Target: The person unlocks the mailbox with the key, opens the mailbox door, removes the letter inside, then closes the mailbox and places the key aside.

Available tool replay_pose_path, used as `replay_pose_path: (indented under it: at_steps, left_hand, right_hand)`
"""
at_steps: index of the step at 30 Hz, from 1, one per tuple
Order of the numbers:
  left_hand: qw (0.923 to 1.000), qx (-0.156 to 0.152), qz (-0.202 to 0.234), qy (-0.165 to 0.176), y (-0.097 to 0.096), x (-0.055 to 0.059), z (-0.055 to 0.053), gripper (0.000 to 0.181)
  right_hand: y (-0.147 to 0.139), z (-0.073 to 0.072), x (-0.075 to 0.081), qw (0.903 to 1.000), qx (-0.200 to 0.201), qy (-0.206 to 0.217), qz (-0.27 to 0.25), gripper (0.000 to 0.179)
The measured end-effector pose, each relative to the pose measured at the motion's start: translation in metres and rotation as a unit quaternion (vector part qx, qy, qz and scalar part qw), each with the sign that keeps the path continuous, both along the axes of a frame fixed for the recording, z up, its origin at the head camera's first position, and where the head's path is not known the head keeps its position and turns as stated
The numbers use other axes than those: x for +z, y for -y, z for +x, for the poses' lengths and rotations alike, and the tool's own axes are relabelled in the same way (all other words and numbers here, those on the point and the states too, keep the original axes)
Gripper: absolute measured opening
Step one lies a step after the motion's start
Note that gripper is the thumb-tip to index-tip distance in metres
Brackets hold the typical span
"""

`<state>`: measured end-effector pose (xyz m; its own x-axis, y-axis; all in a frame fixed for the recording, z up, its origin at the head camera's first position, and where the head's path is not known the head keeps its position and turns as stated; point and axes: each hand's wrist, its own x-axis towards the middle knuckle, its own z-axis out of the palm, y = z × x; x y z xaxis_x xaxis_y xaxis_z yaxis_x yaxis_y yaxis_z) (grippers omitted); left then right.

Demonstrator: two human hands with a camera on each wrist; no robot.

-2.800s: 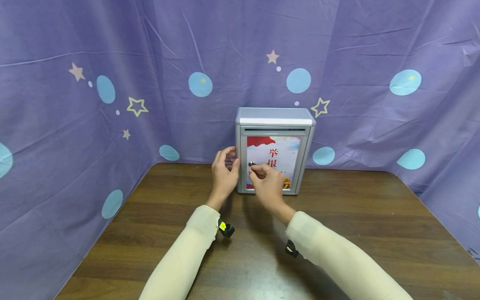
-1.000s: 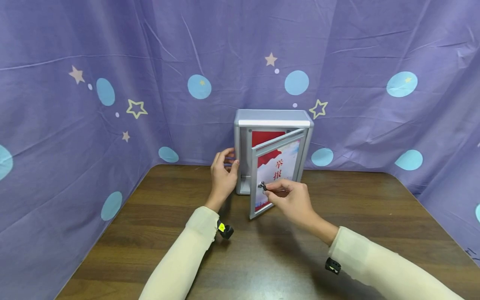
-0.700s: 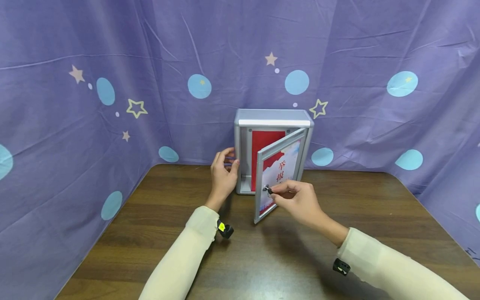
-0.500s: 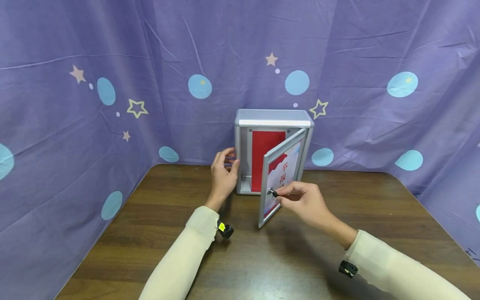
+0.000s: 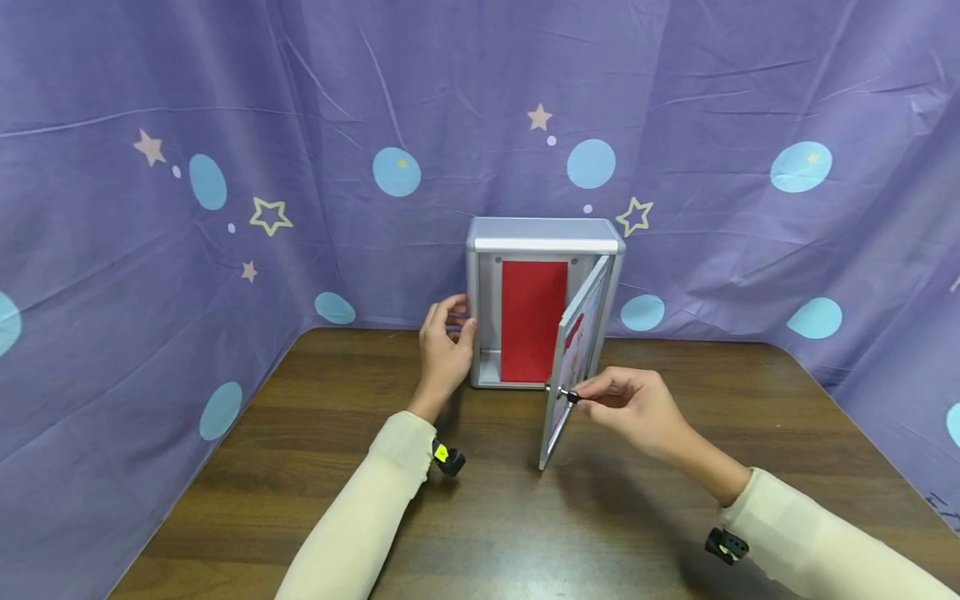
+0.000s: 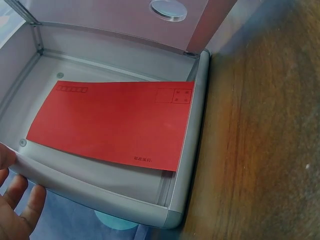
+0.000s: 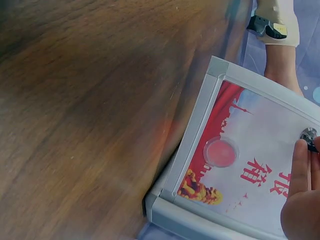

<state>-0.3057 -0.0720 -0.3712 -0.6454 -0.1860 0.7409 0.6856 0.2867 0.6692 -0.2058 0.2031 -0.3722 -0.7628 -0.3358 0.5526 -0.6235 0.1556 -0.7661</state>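
A grey metal letter box [image 5: 546, 229] stands upright on the table, its hinged door [image 5: 579, 354] swung out to the right. My left hand [image 5: 444, 354] grips the box's left side, with the thumb at the front rim in the left wrist view. By the door's lock, my right hand [image 5: 637, 408] pinches a black-headed key [image 5: 573, 397] that sits in the lock [image 7: 308, 134]. Inside the box a red envelope [image 6: 115, 122] leans against the back wall, its lower edge at the box's floor. The door's front carries red Chinese characters [image 7: 256, 171].
The brown wooden table [image 5: 345, 500] spreads around the box on both sides and in front. Close behind it hangs a purple curtain [image 5: 480, 100] with stars and blue dots. A clear round disc [image 7: 221, 152] sits low on the door.
The door was closed at first; it has swung outward and further right, baring the red envelope. My right hand has moved right and nearer with the key, while my left hand stayed put.
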Motion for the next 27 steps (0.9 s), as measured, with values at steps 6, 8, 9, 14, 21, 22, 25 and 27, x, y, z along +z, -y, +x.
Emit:
replay_pose_path:
  at_steps: [6,8,9,14,21,22,25,27]
  left_hand:
    - [1.0,0.002,-0.001,-0.005,-0.002,0.008,0.011,0.036]
    - [1.0,0.005,-0.003,-0.005,-0.002,0.008,0.011,0.036]
    - [1.0,0.005,-0.003,-0.004,-0.002,0.008,0.011,0.036]
    - [1.0,0.004,-0.004,-0.001,-0.001,0.006,0.008,0.035]
    - [1.0,-0.005,0.002,-0.003,-0.001,0.007,0.009,0.036]
    - [1.0,-0.007,0.005,-0.002,-0.002,0.007,0.009,0.036]
    - [0.9999,-0.009,0.01,0.002,-0.002,0.002,0.002,0.036]
    - [0.9999,-0.009,0.012,0.005,-0.001,-0.004,-0.005,0.036]
  right_hand:
    - [-0.011,0.002,0.0,0.9999,0.009,0.006,0.001,0.019]
    - [-0.015,0.004,0.0,0.9999,0.01,0.007,0.002,0.019]
    - [-0.017,0.004,0.0,0.9999,0.012,0.008,0.002,0.019]
    - [-0.027,0.006,0.001,0.9999,0.005,0.009,0.009,0.02]
    - [-0.038,0.008,0.001,0.9997,-0.015,0.008,0.016,0.022]
    - [-0.04,0.008,0.001,0.9997,-0.015,0.008,0.015,0.021]
    - [-0.045,0.008,0.0,0.9997,-0.016,0.008,0.014,0.02]
    - [-0.049,0.008,0.0,0.9998,-0.015,0.009,0.013,0.02]
